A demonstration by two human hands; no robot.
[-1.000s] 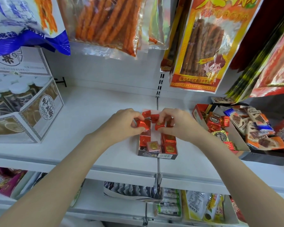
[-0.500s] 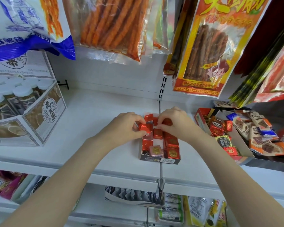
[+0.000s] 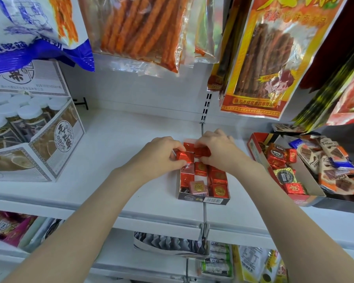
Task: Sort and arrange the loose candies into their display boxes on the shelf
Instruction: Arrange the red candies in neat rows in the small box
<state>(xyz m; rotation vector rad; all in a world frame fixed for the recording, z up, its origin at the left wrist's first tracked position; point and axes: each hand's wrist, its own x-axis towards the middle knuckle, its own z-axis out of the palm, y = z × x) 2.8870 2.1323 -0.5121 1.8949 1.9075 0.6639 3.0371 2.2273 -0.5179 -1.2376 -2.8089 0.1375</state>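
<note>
A small dark display box (image 3: pixel 200 199) sits at the shelf's front, holding several red foil candy cubes and one pink cube (image 3: pixel 197 187). Over the box's far end, my left hand (image 3: pixel 161 154) pinches a red foil candy (image 3: pixel 184 155). My right hand (image 3: pixel 215 149) pinches another red candy (image 3: pixel 202 151) right beside it. The two candies nearly touch. The box's far row is partly hidden by my fingers.
A red tray (image 3: pixel 253 148) at the right holds mixed wrapped chocolates and candies. A large carton of white-lidded jars (image 3: pixel 35 137) stands at the left. Snack bags (image 3: pixel 270 58) hang above the shelf's back. The white shelf (image 3: pixel 121 152) lies between carton and box.
Both hands have lowered the red candies slightly toward the far end of the box and brought them closer together.
</note>
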